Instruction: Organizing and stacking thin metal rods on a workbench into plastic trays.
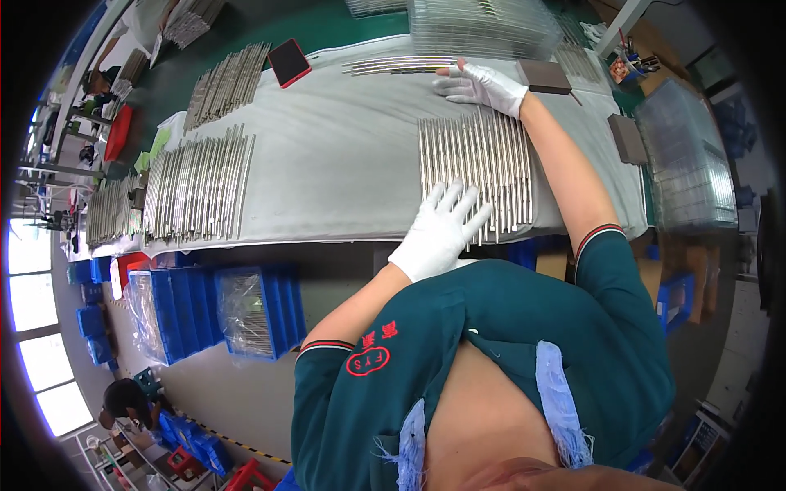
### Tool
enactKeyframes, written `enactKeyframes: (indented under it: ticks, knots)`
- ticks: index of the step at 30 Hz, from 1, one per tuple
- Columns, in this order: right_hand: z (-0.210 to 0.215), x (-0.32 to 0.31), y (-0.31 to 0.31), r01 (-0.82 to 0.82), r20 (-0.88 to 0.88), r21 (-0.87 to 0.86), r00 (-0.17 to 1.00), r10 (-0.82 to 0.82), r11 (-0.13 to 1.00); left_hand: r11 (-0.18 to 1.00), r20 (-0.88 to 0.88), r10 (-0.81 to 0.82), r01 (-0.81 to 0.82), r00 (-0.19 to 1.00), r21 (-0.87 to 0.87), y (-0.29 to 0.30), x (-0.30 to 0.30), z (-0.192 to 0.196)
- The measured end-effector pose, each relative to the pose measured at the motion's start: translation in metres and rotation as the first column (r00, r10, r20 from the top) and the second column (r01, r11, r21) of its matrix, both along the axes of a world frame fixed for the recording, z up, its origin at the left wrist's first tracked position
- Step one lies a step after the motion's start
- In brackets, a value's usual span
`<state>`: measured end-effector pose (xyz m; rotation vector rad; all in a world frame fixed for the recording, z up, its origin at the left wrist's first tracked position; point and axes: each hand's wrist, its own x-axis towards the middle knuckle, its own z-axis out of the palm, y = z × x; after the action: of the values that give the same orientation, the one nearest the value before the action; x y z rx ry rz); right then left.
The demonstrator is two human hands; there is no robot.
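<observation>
A row of slim shiny metal rods (pixel 475 155) lies side by side on the grey cloth in front of me. My left hand (pixel 442 227), in a white glove, rests with spread fingers on the near left part of this row. Beyond the row's far end, my right hand (pixel 485 87) reaches out, gloved in white with some bare fingertips. Its fingers are stretched apart, next to the right ends of a few loose rods (pixel 397 65) lying crosswise. Whether the fingertips touch those rods I cannot tell.
More rods (pixel 201 184) lie in groups at the left of the cloth-covered table (pixel 327 164). A red-edged dark tablet-like object (pixel 289 63) lies at the back. Brown blocks (pixel 544 76) sit at right. Clear plastic trays (pixel 483 29) are stacked behind. Blue crates (pixel 184 315) stand below the left edge.
</observation>
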<state>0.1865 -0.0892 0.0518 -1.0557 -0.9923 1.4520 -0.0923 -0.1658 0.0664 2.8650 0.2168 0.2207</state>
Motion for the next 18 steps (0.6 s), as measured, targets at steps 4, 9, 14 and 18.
enactKeyframes:
  ticks: [4,9,14,18]
  knots:
    - [0.005,-0.009,-0.017,-0.178,0.043,-0.102,0.982,0.183,0.979,0.979,0.030,-0.179,0.174,0.983,0.110,-0.010,0.021,-0.009]
    - [0.007,0.004,-0.028,-0.038,-0.019,0.006,0.999,0.038,0.999,0.988,0.060,-0.157,0.156,0.986,0.025,-0.012,0.024,-0.009]
    - [0.009,0.040,-0.040,0.208,0.179,-0.085,0.965,-0.190,0.974,0.929,0.077,-0.313,0.288,0.947,0.232,-0.028,0.044,-0.021]
    - [0.002,0.034,-0.053,0.142,0.189,-0.070,0.974,-0.127,0.987,0.953,0.139,-0.302,0.295,0.943,0.069,-0.035,0.056,-0.023]
